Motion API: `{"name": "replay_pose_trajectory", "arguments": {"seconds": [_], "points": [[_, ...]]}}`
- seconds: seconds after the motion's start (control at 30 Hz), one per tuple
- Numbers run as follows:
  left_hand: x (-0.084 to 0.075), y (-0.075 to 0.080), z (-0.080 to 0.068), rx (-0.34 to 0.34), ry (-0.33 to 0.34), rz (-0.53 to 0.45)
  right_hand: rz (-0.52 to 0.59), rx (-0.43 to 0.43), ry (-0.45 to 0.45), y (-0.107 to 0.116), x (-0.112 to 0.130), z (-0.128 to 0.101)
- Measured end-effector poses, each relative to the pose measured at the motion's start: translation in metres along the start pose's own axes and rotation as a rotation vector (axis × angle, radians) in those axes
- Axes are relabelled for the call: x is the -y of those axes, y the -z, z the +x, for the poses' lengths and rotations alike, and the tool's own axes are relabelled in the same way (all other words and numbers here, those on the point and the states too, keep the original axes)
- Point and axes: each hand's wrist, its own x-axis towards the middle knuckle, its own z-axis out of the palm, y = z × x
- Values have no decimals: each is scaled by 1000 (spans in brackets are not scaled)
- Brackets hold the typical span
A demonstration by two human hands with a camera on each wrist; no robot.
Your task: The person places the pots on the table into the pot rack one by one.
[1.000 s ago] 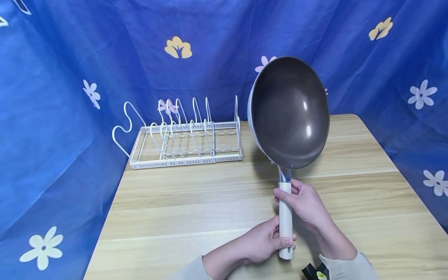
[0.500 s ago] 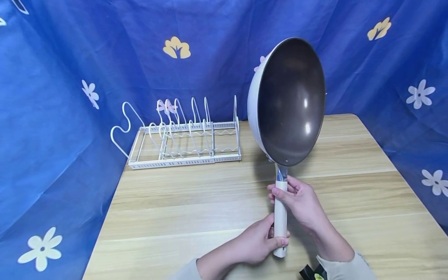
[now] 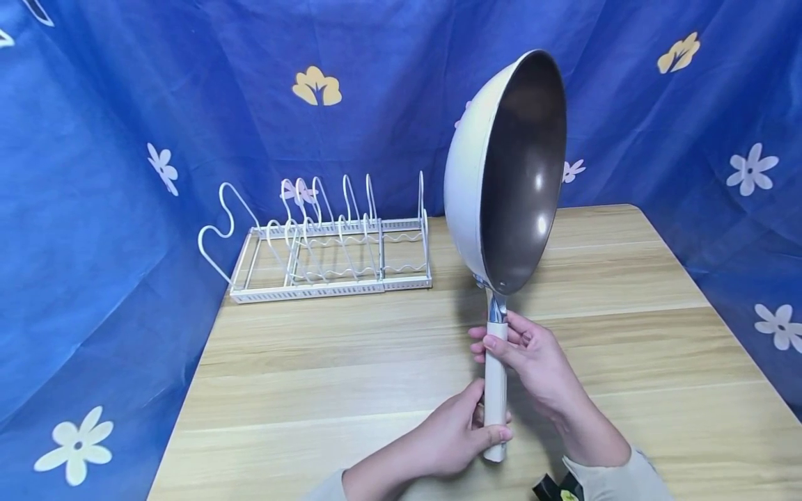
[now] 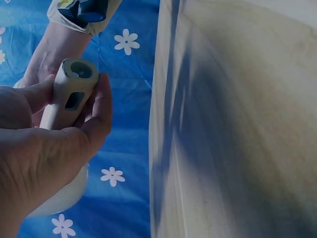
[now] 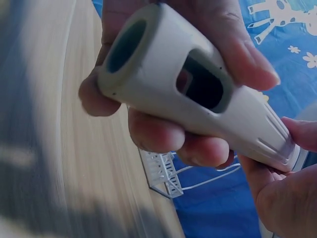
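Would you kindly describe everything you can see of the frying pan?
The frying pan is a deep, wok-like pan with a cream-white outside and a dark glossy inside. A shiny metal neck joins it to a long cream handle with a hollow, slotted end. It is held upright above the wooden table, bowl uppermost. The right hand grips the handle's top, the left hand its end.
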Motion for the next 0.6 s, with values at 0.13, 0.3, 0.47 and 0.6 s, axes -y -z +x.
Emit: {"name": "replay_pose_trajectory", "arguments": {"seconds": [0.13, 0.3, 0.47, 0.6], "points": [[1, 2, -2, -7, 6, -9, 45, 30, 15, -1, 0, 0], [3, 5, -4, -6, 17, -77, 75, 77, 49, -2, -2, 0], [5, 7, -6, -14, 20, -121, 111, 139, 125, -2, -7, 3], [6, 10, -7, -29, 11, -136, 145, 177, 163, -3, -8, 4]]}}
